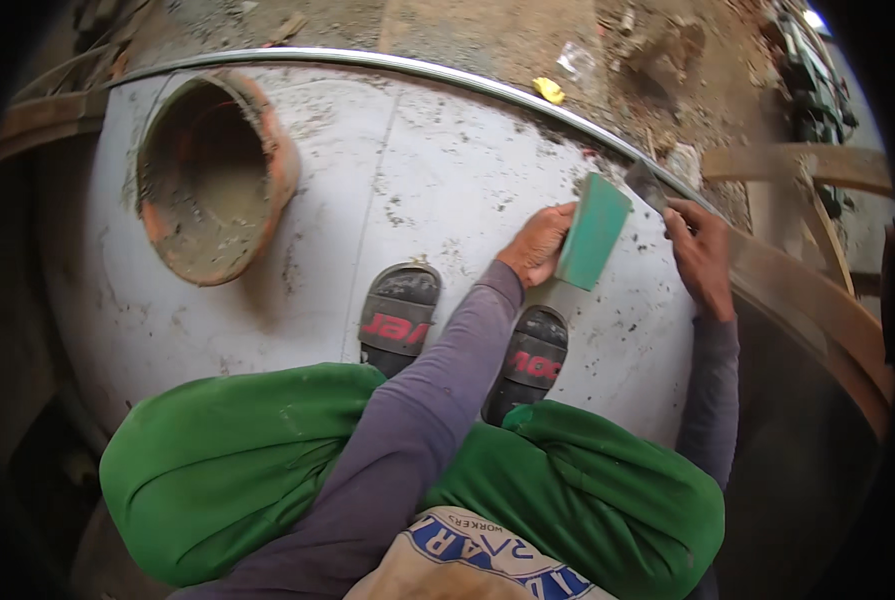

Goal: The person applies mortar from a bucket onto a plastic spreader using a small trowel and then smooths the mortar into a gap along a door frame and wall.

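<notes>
My left hand (542, 245) is closed behind a green plastering float (595, 235), tilted on edge so that its flat rectangular face is turned to the right. Whatever part the fingers grip is hidden behind the plate. To the right of it, my right hand (702, 255) is wrapped round the handle of a dark trowel (646, 187). Its worn blade points up and left toward the float's upper corner, with a small gap between them. Both tools are held above a white panel (447, 150) spattered with bits of mortar.
At the left an orange bucket (282, 150), crusted with mortar, stands tilted in view with grey wet mix inside. A metal edge strip (387, 62) borders the panel's far side. Beyond lie dirt, rubble and a yellow scrap (548, 90). Wooden planks (847, 168) stand at the right.
</notes>
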### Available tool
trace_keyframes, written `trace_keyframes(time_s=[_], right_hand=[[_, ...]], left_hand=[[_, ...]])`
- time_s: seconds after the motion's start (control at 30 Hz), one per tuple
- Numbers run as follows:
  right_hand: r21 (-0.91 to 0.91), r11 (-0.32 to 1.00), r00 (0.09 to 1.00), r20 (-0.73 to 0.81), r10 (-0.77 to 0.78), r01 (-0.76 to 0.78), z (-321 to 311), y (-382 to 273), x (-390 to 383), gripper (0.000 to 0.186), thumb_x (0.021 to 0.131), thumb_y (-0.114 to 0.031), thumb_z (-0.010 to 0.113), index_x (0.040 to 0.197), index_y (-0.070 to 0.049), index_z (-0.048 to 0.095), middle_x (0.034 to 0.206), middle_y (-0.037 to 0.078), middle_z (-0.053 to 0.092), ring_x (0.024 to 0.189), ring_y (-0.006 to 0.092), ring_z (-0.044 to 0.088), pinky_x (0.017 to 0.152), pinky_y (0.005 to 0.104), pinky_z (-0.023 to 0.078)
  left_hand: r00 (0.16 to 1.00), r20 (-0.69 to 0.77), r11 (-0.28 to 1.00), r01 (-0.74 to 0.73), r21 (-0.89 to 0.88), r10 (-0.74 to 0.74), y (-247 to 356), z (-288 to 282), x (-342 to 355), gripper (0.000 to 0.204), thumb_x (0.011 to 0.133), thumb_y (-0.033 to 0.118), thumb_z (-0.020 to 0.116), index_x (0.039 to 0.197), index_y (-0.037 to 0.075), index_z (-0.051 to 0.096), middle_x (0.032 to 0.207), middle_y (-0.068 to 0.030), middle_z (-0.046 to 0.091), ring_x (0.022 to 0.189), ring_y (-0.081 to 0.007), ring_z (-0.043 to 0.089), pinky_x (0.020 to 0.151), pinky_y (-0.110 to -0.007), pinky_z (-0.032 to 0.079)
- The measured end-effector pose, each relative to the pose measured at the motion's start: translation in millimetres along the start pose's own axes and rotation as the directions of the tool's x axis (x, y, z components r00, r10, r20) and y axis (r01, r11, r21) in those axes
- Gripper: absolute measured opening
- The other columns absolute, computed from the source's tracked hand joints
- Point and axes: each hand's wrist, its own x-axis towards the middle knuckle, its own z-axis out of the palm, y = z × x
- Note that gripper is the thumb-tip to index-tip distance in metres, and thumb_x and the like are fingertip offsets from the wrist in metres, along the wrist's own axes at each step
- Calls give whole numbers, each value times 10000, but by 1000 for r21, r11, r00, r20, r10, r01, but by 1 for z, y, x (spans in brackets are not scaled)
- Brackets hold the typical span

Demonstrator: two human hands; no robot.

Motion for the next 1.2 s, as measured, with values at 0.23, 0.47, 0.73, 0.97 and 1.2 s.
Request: trace_keyframes(time_s=[0.23,0.47,0.73,0.97,1.2], right_hand=[[41,788,751,275,-601,615,12,-247,19,166,915,1,672,1080,2,679,983,121,707,946,220,710,906,356,582],[378,283,174,296,-939,882,138,-389,64,72,846,-23,695,903,21,692,867,171,699,812,343,727,757,461,600],[284,377,163,567,-808,882,234,-408,70,205,697,-34,651,863,53,735,818,268,697,821,424,704,805,481,571],[399,500,69,725,-685,768,238,-426,88,152,623,-73,585,629,77,609,563,240,489,529,341,535,575,520,432],[382,662,105,813,-572,645,181,-434,119,184,734,-138,664,777,38,633,776,188,670,740,278,709,650,421,539]], left_hand=[[962,-229,987,-157,-28,147,-14,-3,-1,350,1000,116,531,1271,-17,708,1082,-77,746,916,-130,687,812,-305,563],[959,-219,979,-196,-61,179,-25,-5,3,360,986,139,548,1263,-13,722,1089,-67,742,968,-129,669,900,-284,526],[964,-226,990,-135,44,142,-18,-24,-2,312,950,206,662,1197,34,745,1124,-62,755,1006,-174,683,896,-332,538],[955,-252,984,-127,125,155,-7,-37,-5,312,938,195,663,1187,29,750,1103,-63,757,979,-165,684,877,-331,545],[953,-202,963,-184,199,224,10,-22,4,311,926,184,665,1177,25,756,1082,-63,759,952,-155,684,857,-330,552]])
